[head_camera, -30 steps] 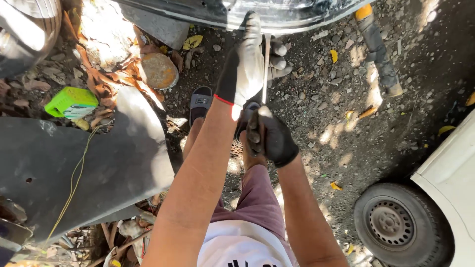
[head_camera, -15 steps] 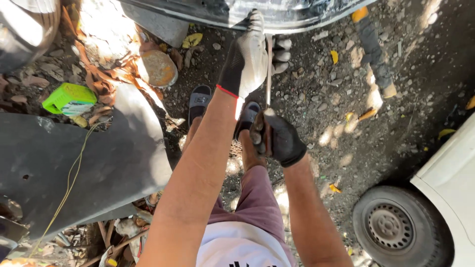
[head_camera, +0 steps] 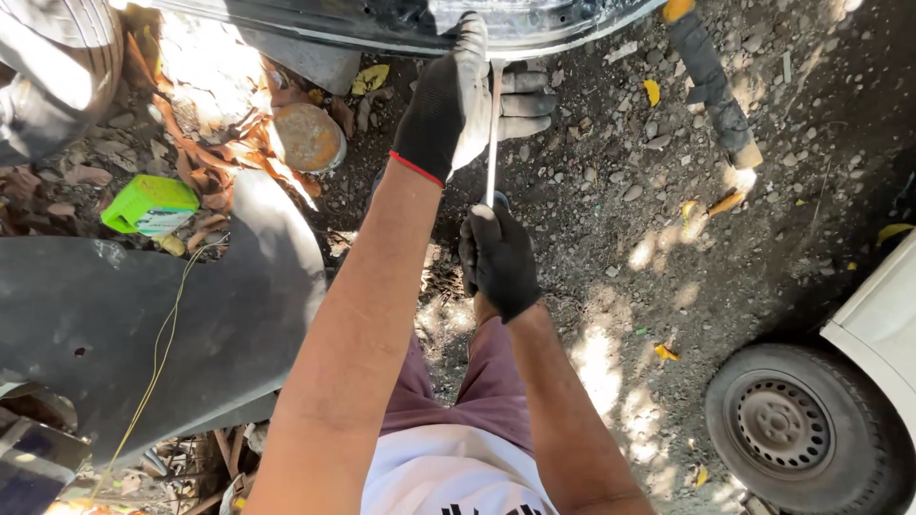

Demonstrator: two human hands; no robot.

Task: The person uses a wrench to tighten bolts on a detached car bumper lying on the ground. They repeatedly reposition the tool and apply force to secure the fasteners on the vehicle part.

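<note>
Overhead, gloved left hand [head_camera: 448,100] on dark panel edge [head_camera: 382,29], right hand [head_camera: 498,257] gripping slim metal rod [head_camera: 492,133]

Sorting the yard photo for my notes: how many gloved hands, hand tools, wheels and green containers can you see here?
Gloved hands: 2, left hand and right hand
Metal rod tool: 1
Wheels: 1, tyre
Green container: 1
Total: 5

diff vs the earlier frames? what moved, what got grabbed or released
The right hand slid slightly lower on the thin metal tool, grip kept. The left hand stays pressed on the dark panel edge above. Nothing grabbed or released. Green container, rusty round lid and wheel unchanged.
</note>
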